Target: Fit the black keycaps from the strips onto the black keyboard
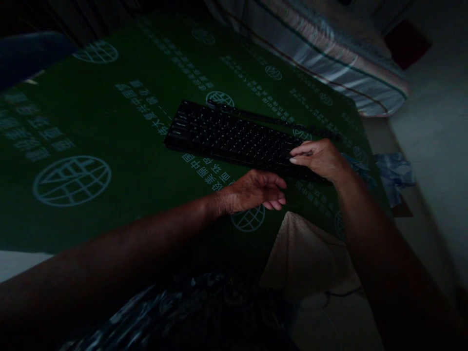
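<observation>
A black keyboard (237, 136) lies at a slant on a green printed board. My right hand (321, 158) is over its right end, with thumb and forefinger drawn together in a pinch at the keys. Whatever may be between those fingertips is too small and dark to make out. Just in front of the keyboard's near edge, my left hand (254, 191) is held low over the board, its fingers loosely bent and nothing in them. Behind the keyboard runs a dark cable or strip (256, 115), partly lost in the shadow.
The green board (146, 195) with white globe prints fills the surface. A beige cloth (307, 253) hangs at the near edge. Bluish cloth (395, 175) lies at the right edge. A bed with a striped cover (321, 53) stands behind, beside a pale wall (442, 97). The light is dim.
</observation>
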The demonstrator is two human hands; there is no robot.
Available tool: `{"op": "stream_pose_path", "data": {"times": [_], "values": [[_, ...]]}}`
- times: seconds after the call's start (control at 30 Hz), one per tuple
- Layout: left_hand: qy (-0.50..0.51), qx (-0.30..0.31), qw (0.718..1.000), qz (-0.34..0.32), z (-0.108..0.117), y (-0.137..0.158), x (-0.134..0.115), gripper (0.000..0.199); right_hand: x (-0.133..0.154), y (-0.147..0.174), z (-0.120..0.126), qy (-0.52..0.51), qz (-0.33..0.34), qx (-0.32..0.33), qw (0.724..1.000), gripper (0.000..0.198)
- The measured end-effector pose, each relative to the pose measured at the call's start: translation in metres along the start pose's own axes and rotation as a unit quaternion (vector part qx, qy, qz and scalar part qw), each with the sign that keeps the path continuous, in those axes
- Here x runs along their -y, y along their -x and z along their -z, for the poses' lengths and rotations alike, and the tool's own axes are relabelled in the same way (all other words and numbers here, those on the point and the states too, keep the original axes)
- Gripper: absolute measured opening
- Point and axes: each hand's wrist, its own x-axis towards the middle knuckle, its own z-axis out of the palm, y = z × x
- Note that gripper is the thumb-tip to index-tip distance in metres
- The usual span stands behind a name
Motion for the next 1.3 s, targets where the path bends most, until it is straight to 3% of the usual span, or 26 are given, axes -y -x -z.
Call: {"op": "stream_pose_path", "data": {"times": [0.53,1.3], "values": [[0.009,-0.004,1.0,0.007,-0.001,-0.001,-0.002,0.016,0.009,0.008,-0.008,0.192,0.096,-0.022,0.976,0.012],[0.008,0.002,1.0,0.0,-0.001,0.0,-0.002,0.019,0.009,0.013,-0.011,0.235,0.112,-0.022,0.965,0.013]]}}
